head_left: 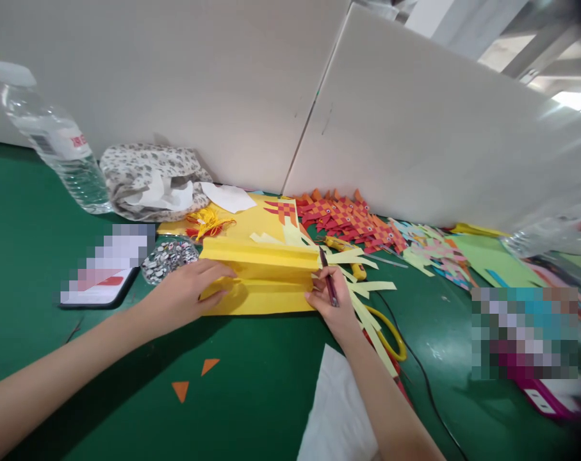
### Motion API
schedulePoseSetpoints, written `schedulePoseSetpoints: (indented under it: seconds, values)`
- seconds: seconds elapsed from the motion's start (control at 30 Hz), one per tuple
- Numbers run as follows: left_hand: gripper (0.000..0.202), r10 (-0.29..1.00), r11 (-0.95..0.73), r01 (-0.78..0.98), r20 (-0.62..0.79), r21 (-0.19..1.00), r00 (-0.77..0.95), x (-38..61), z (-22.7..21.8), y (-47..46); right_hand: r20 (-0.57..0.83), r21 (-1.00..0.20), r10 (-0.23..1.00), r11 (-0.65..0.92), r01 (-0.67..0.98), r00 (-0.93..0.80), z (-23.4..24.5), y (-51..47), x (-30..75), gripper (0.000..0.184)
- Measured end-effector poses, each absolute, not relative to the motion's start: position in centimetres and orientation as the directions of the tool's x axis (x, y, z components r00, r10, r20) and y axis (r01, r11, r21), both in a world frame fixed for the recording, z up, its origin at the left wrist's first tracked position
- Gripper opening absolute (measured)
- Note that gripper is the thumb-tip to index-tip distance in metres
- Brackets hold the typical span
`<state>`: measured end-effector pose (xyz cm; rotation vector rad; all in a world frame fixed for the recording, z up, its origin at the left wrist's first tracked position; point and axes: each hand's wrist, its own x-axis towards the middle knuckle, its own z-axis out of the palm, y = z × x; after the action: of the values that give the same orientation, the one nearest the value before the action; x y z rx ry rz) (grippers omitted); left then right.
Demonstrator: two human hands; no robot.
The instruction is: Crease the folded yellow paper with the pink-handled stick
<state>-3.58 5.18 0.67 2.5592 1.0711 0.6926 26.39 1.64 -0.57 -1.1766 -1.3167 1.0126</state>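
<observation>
A folded yellow paper sheet (261, 275) lies on the green table (79, 358) in front of me. My left hand (184, 291) rests on the sheet's left end, fingers stretched flat and pressing it down. My right hand (331, 304) sits at the sheet's right edge, fingers closed round a dark pen (327, 278) whose tip points up toward the paper's upper right corner. Pale yellow paper strips (367, 288) fan out just right of that hand.
A water bottle (54, 141), a patterned cloth pouch (150, 179), a phone (102, 269) and a bag of googly eyes (170, 256) stand to the left. Woven orange paper fish (352, 218) pile at the back. Yellow-handled scissors (391, 333), white paper (338, 410) and two orange triangles (194, 378) lie near.
</observation>
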Motion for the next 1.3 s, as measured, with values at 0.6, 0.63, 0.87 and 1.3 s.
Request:
schedulePoseSetpoints:
  seconds: [0.6,0.63,0.87,1.3]
  values:
    - [0.040,0.656,-0.744,0.569,0.220,0.350,0.722,-4.7,-0.3,4.1,0.398,-0.897,0.836,0.266,0.353,0.379,-0.1,1.7,25.7,0.033]
    - [0.040,0.660,-0.740,0.571,0.219,0.357,0.718,-4.8,-0.3,4.1,0.428,-0.887,0.811,0.293,0.357,0.400,0.1,1.7,25.6,0.033]
    - [0.035,0.684,-0.719,0.568,0.264,0.401,0.680,-4.6,-0.5,4.2,0.492,-0.839,0.838,0.385,0.385,0.235,1.1,0.4,23.8,0.026]
    - [0.025,0.756,-0.633,0.583,0.244,0.509,0.608,-4.9,0.0,4.0,0.310,-0.505,0.890,0.453,0.735,-0.335,-0.2,0.2,23.2,0.022]
